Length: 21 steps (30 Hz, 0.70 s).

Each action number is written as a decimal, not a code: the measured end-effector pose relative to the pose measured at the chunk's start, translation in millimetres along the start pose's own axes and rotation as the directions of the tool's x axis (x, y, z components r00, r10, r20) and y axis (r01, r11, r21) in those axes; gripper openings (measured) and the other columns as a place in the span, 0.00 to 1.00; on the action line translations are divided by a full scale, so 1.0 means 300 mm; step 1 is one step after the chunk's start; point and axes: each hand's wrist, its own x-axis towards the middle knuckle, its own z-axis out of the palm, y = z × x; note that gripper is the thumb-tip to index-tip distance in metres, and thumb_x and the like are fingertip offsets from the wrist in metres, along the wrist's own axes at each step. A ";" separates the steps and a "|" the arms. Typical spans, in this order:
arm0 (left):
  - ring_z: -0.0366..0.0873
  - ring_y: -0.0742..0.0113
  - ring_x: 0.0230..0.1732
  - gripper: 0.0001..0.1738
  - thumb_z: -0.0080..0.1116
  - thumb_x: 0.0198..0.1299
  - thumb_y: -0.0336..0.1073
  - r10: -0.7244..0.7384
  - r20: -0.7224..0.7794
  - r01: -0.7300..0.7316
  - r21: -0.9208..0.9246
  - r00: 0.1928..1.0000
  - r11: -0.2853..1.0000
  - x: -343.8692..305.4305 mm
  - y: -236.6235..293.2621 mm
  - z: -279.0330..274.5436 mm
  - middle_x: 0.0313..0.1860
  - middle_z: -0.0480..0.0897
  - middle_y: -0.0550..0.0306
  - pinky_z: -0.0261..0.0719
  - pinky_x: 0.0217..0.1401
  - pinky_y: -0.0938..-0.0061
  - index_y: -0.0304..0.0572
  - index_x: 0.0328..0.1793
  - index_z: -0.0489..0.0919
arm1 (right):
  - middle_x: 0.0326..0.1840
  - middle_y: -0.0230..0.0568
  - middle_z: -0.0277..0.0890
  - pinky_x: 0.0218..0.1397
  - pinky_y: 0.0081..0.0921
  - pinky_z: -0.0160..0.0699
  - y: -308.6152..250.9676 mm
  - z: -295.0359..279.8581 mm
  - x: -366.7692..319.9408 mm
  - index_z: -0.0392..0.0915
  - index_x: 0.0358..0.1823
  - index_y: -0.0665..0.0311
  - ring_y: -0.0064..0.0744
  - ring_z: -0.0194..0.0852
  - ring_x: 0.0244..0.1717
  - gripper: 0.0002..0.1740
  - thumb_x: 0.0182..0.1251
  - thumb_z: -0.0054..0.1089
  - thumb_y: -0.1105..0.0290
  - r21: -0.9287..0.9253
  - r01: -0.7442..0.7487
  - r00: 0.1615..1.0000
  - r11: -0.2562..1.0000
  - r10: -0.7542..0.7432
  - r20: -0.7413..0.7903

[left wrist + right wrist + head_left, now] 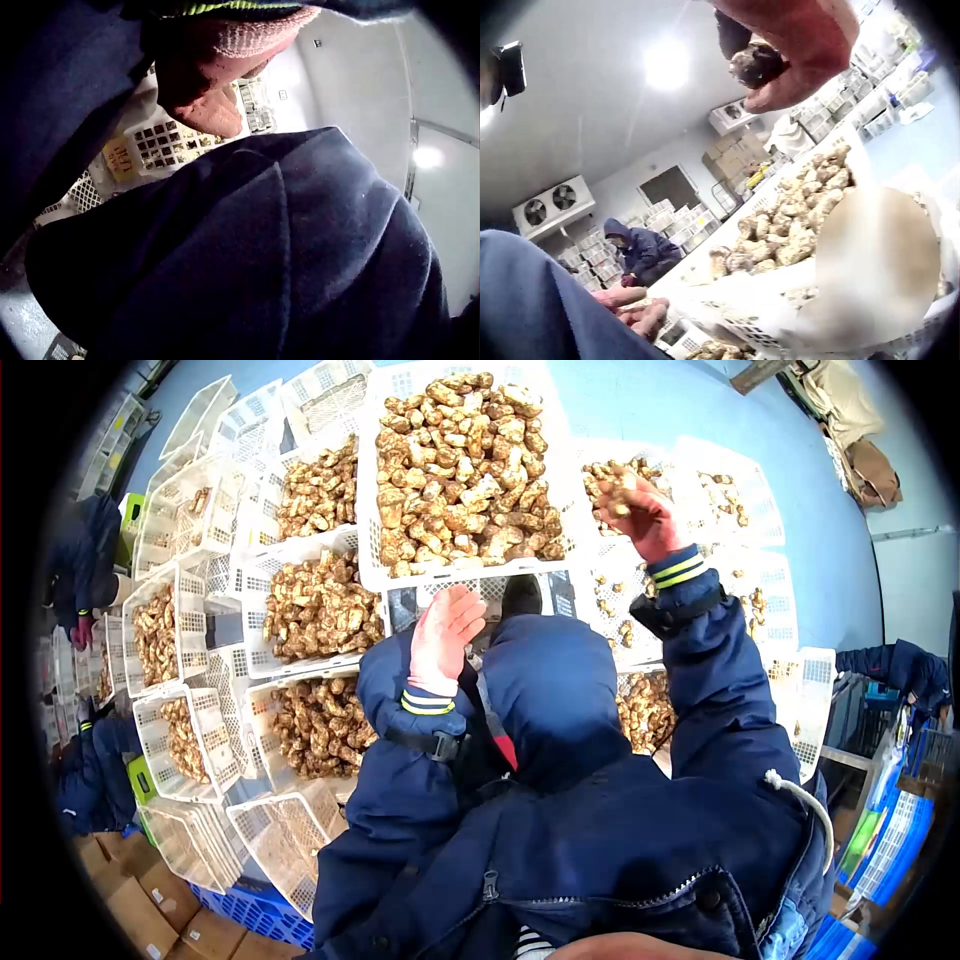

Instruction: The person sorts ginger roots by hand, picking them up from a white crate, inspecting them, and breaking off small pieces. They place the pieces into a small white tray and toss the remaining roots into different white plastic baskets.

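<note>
My right hand (652, 525), in a reddish glove, is raised over the crates at the right and grips a stubby brown-and-cream mushroom (756, 64) between fingers and thumb. My left hand (447, 638), in a pink-and-white glove, is held near the front edge of the large white crate (371, 530), fingers straight and nothing in it. That crate is heaped with knobbly brown-and-cream mushrooms (460, 465). In the left wrist view, the left glove (206, 112) shows beside the crate's latticed side, with a sleeve covering much of the view.
Crates of mushrooms (320, 610) stand at the left; right-hand crates (735, 505) hold scattered pieces. My knee (550, 680) is below the large crate. Empty white crates (285, 830) lie front left above cardboard boxes (165, 895). Other people (905, 670) are at both sides.
</note>
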 end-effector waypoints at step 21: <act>0.74 0.59 0.48 0.26 0.44 0.63 0.50 0.024 -0.010 -0.024 0.018 1.000 1.000 -0.017 0.010 0.028 0.50 0.75 0.47 0.71 0.52 0.67 0.35 0.57 0.68 | 0.50 0.34 0.71 0.54 0.34 0.67 0.201 0.222 0.495 0.73 0.51 0.49 0.36 0.69 0.52 0.17 0.58 0.53 0.67 -0.487 0.497 0.867 -0.718 0.432 0.247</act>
